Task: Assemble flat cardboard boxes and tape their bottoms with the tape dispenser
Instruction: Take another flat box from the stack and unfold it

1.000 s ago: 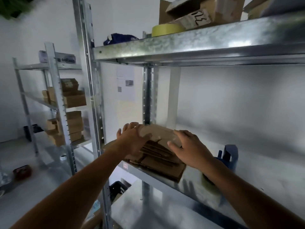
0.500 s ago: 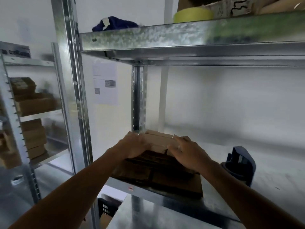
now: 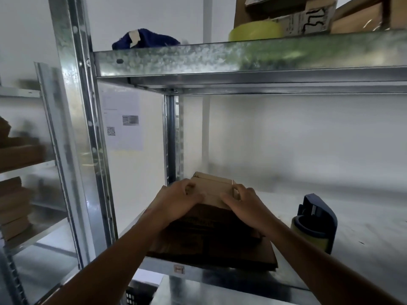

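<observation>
Box (image 3: 211, 188), pale, lies on top of a dark stack (image 3: 211, 243) of flat cardboard at the shelf's (image 3: 363, 227) front left corner. The left hand (image 3: 178, 200) grips its left end with curled fingers, and the right hand (image 3: 244, 202) grips its right end. The dispenser (image 3: 315, 225) stands well apart to the right.

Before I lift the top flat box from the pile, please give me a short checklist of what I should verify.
1. Left hand grips the top flat box: ok.
2. Right hand grips its right edge: ok.
3. Only one box comes off the stack: cannot tell.
4. Open space between the box and the upper shelf: ok.
5. Tape dispenser stands ready on the same shelf, right of the stack and apart from it: ok.
</observation>
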Action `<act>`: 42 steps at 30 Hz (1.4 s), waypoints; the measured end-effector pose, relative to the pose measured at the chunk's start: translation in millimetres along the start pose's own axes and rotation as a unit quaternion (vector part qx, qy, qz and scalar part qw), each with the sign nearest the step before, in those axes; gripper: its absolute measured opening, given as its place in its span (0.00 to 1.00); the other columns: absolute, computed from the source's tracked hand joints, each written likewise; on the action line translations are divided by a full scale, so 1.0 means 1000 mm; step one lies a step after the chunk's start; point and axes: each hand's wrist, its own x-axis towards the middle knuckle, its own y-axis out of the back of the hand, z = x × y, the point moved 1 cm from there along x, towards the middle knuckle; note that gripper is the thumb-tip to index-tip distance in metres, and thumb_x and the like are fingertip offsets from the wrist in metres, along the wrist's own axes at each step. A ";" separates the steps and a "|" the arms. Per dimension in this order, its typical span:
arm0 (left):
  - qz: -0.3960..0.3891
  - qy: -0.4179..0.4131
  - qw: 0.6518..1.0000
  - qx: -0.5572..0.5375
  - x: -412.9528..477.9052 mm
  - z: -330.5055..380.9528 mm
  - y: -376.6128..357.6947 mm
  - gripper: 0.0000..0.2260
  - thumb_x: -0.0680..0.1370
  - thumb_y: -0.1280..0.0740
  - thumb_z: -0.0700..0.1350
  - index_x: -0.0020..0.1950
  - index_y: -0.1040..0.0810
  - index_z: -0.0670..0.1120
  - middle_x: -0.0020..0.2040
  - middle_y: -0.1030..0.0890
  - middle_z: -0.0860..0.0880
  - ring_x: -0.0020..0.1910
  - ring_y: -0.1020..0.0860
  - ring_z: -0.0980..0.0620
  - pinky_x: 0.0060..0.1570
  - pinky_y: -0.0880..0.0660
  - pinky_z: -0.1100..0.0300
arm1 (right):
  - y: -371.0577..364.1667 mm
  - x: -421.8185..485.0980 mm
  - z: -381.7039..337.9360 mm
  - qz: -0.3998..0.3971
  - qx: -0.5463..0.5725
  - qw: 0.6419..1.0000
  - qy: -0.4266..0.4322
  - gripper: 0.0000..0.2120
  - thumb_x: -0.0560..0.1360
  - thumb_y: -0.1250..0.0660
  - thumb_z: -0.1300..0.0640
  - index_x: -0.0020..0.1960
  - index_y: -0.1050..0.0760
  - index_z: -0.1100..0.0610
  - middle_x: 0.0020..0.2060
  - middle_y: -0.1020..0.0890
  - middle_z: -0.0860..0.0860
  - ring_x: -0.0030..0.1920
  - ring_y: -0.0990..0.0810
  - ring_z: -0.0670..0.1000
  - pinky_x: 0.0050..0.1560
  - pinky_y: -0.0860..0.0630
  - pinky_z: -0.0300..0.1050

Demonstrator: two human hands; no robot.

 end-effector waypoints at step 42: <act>-0.019 -0.166 0.906 -0.388 -0.002 0.321 -0.283 0.28 0.74 0.29 0.65 0.72 0.34 0.67 0.70 0.28 0.57 0.63 0.23 0.54 0.58 0.20 0.53 | 0.310 -0.087 0.224 0.202 0.276 0.926 0.159 0.36 0.73 0.29 0.47 0.75 0.44 0.34 0.70 0.33 0.39 0.64 0.25 0.45 0.55 0.18 0.48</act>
